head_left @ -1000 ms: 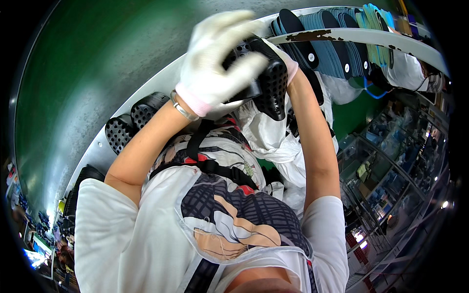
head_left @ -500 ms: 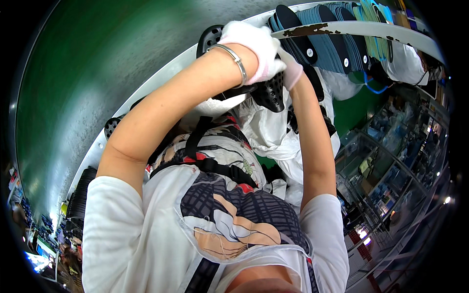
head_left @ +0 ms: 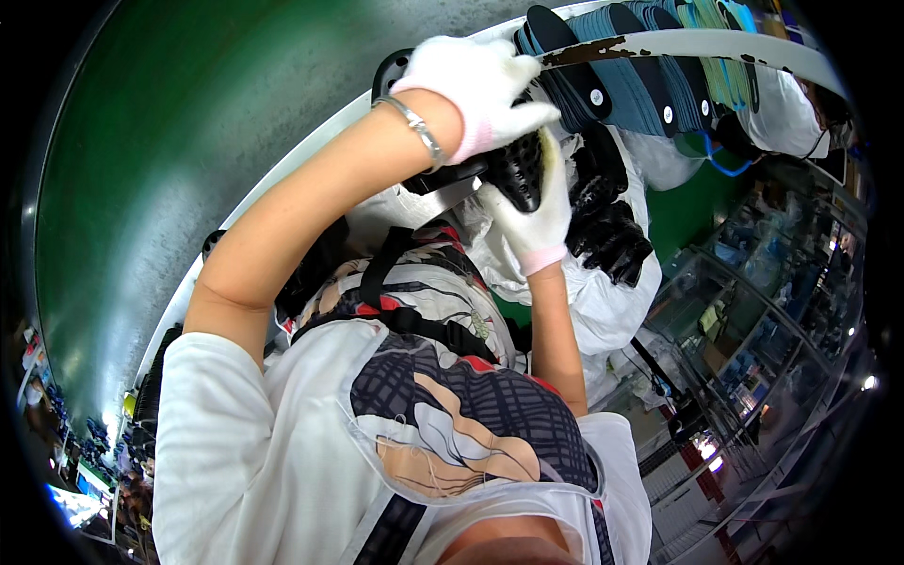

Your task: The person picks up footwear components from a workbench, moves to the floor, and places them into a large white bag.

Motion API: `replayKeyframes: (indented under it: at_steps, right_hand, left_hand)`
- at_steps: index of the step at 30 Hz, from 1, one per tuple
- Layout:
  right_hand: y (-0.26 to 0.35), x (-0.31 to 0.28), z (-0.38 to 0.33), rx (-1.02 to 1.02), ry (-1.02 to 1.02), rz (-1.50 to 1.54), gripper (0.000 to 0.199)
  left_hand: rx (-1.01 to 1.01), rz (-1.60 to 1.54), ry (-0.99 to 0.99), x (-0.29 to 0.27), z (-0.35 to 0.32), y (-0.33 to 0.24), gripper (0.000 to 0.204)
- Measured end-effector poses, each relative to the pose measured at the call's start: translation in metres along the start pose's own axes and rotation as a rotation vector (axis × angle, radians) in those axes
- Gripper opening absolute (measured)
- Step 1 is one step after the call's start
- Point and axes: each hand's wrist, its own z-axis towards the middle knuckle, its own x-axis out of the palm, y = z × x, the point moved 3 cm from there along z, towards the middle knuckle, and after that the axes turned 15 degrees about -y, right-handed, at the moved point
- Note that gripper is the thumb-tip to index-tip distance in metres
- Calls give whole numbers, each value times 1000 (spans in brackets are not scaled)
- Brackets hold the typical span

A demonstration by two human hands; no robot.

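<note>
A black perforated clog (head_left: 516, 175) is held in my gloved right hand (head_left: 539, 218), its thumb on one side and its fingers up the other. Directly above it is my gloved left hand (head_left: 468, 92), with thumb and forefinger stretched apart. That thumb crosses the clog's upper end; whether it presses on the shoe I cannot tell. Part of another black holed clog (head_left: 388, 72) shows behind my left hand. Both gloves are white with pink cuffs.
Stacks of blue and black insoles (head_left: 621, 71) stand at the upper right behind a chipped white rail (head_left: 697, 43). A white bag (head_left: 603, 315) with black shoes (head_left: 612, 240) lies to my right. A green table surface (head_left: 169, 141) stretches along the left.
My right hand has come down and turned, now gripping the clog from below. My left hand has shifted slightly left, its fingers spreading. More black shoes in the white bag show.
</note>
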Motion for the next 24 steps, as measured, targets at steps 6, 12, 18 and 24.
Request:
replayKeyframes:
  at_steps: [6, 12, 18, 24]
  right_hand:
    - [3, -12, 15, -43, 49, -48, 81]
    - [8, -14, 17, -29, 72, -83, 83]
    - [12, -19, 34, -61, 126, -79, 81]
    - [24, -22, 72, -18, 120, -2, 70]
  left_hand:
    - [-41, -290, -162, -33, 7, 44, 38]
    - [-472, -659, 91, 2, 9, 117, 65]
    - [-623, -781, 421, 92, 5, 159, 80]
    - [-724, -970, 459, 113, 2, 159, 67]
